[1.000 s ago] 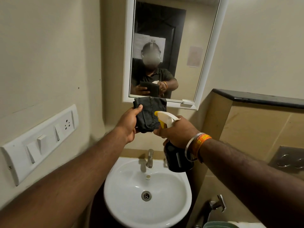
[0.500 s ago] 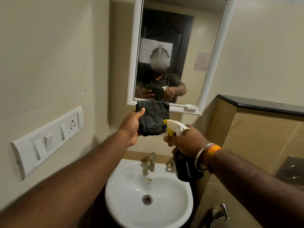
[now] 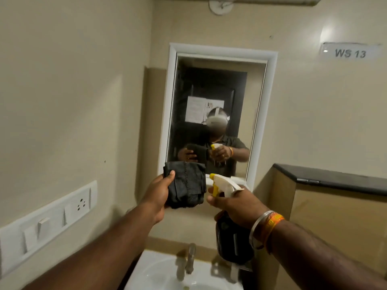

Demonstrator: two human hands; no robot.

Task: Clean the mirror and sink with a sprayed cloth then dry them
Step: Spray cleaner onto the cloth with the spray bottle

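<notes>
Sink: the white round ceramic sink point(image 3: 159, 275) is nearest, at the bottom edge, directly below the mirror; only its back rim shows.
Tap: a small metal tap point(image 3: 191, 257) stands on the sink rim, below the mirror.
Right hand: the right hand point(image 3: 234, 203) is wrapped around the neck of the dark plastic spray bottle with white and yellow trigger head point(image 3: 223, 185), below the mirror's lower right corner. One finger seems to lie on the yellow trigger, but motion blur makes this uncertain.
Left hand: the left hand point(image 3: 158, 192) holds the folded black cloth point(image 3: 185, 185), with the thumb on its front, in front of the mirror's lower left corner.
Nozzle and cloth: the yellow nozzle points at the cloth and is just beside it.
Mirror: the rectangular wall mirror with white frame point(image 3: 270, 101) is farthest, untouched by the cloth.
Step in hand: I judge it is the wetting of the cloth, so the task is at its beginning.
Next move: it calls for a squeeze of the trigger while the cloth is held flat and steady, then the cloth must go up to the mirror glass.
</notes>
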